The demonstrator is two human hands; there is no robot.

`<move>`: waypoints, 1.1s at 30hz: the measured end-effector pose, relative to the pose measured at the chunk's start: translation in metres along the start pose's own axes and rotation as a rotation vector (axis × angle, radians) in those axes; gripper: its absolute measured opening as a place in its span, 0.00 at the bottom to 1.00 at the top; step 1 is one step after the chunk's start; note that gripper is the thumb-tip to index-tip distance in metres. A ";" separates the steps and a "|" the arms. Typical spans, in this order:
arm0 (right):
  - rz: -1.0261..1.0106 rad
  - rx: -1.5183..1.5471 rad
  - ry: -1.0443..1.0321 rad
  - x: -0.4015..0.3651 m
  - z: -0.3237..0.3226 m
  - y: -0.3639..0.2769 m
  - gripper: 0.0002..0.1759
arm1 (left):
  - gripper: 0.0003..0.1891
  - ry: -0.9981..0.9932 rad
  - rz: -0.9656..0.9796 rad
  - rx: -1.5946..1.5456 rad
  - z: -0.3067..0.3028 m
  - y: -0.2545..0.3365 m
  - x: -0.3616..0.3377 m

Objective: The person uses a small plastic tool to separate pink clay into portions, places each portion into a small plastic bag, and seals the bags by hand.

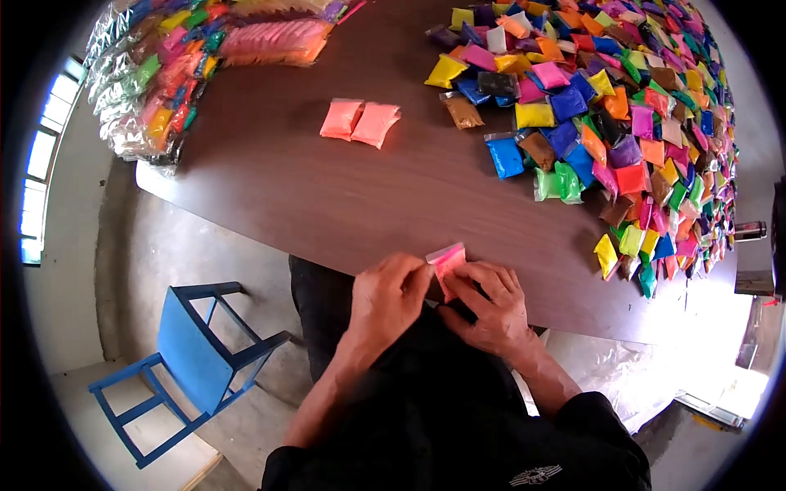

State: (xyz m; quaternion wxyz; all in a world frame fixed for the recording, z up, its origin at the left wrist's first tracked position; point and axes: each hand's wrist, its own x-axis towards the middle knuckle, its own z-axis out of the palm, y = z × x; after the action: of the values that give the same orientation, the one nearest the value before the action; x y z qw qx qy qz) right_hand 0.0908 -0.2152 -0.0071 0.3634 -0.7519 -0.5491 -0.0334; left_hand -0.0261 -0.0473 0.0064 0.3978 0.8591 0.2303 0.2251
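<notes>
A small pink packet (pixel 447 259) with a clear top strip is held at the near edge of the table, just in front of my body. My left hand (pixel 383 301) pinches it at its upper left side, thumb and forefinger together. On the other side, my right hand (pixel 491 307) has its fingers closed over the packet's lower right part, covering some of it. Farther up the table lie two salmon-pink packets (pixel 341 119) side by side, touching each other.
A large heap of packets in many colours (pixel 565 102) covers the right of the brown table (pixel 278 180). Stacked rows of filled clear bags (pixel 160 98) and pink packets (pixel 274 41) lie at the far left. A blue chair (pixel 192 352) lies tipped on the left.
</notes>
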 end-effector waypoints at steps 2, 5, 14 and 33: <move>-0.019 -0.011 0.013 -0.003 0.004 0.005 0.27 | 0.05 -0.006 0.003 -0.070 0.003 0.001 -0.009; -0.036 -0.023 0.023 -0.002 0.004 0.006 0.25 | 0.05 -0.001 -0.003 0.122 0.006 -0.006 -0.013; 0.011 -0.015 0.064 -0.003 0.009 0.005 0.21 | 0.06 0.062 0.005 0.088 -0.005 -0.005 0.001; 0.004 -0.006 0.075 0.003 0.005 0.006 0.17 | 0.06 -0.009 -0.103 -0.084 -0.004 -0.002 -0.015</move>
State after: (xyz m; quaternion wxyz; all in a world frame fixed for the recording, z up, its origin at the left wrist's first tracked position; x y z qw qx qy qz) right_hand 0.0954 -0.2109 -0.0123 0.3814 -0.7523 -0.5335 -0.0624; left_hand -0.0402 -0.0523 0.0036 0.4457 0.8297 0.2626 0.2098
